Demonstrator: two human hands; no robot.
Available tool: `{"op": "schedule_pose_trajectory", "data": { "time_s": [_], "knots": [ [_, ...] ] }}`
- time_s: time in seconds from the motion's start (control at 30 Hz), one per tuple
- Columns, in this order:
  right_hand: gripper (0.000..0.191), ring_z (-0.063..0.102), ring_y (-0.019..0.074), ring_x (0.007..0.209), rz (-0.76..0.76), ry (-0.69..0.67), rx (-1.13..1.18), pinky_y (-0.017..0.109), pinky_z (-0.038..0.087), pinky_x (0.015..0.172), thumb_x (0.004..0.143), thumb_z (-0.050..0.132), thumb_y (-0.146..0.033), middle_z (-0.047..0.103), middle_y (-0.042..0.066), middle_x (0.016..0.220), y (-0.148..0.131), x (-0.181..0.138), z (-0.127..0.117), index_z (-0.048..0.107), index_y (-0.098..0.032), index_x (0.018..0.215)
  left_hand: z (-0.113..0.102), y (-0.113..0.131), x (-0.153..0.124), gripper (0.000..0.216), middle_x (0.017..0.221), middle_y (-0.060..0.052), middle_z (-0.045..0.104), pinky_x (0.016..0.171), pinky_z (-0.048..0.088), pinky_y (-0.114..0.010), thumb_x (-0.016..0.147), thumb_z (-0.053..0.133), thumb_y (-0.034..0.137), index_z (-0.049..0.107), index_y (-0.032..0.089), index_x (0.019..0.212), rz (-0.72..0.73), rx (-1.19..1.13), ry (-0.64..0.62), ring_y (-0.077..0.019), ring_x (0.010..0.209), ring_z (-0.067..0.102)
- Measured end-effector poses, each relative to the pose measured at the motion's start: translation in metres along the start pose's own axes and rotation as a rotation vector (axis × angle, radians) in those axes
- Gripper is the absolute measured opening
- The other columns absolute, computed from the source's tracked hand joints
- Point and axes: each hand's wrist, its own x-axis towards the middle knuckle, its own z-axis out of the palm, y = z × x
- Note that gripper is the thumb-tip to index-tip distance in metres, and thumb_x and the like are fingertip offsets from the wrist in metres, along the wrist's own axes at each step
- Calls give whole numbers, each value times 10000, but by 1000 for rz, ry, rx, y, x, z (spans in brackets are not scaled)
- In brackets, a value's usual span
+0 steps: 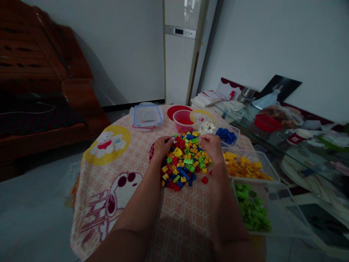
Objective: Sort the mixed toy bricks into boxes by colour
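A heap of mixed toy building bricks (188, 162), red, yellow, blue and green, lies on the cloth-covered table in front of me. At its far left edge is my left hand (163, 146), fingers curled closed with the tips among the bricks; a small pale bit shows at them, too small to name. My right hand (212, 145) is at the far right edge, thumb and fingers pinched together beside a green brick (195, 140). Whatever sits in that pinch is hidden.
Tubs hold sorted bricks: green (252, 211), yellow (245, 169), blue (226, 135) and red (185, 122). White bricks (206, 127) are grouped near the blue ones. A blue-rimmed lid (148, 115) lies at the back left. A cluttered glass table (245, 122) adjoins on the right.
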Motion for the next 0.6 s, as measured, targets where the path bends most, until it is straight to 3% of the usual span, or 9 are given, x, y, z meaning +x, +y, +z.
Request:
{"op": "schedule_pose_trajectory", "data": {
  "time_s": [0.17,0.33,0.47,0.6],
  "knots": [
    [122,603,127,517,81,-390,-142,218,458,531,761,641,-189,657,-17,579,-31,-17,-4,760,-173,787,0,1,0,357,1048,-60,808,832,507,-278,912,573,418,812,205,1072,-4,-7,-2,-216,913,721],
    [91,559,108,472,126,-658,-307,209,427,511,722,769,-214,605,-53,524,-38,-24,5,751,-189,808,0,0,0,363,1041,-56,809,826,501,-271,910,567,429,811,203,1056,-5,6,1,-211,927,719],
    [84,589,110,521,57,-608,-461,210,416,552,695,804,-204,643,-44,566,-36,-24,11,741,-196,751,0,-1,1,393,1028,-84,806,817,498,-280,910,561,440,810,173,1054,16,-5,2,-215,913,721],
    [87,641,140,642,-17,-491,-530,227,419,611,797,697,-193,714,13,684,-38,-23,6,743,-178,726,0,-1,1,377,1025,-64,809,807,501,-273,906,570,451,806,199,1057,-9,-10,-6,-209,915,717]
  ]
}}
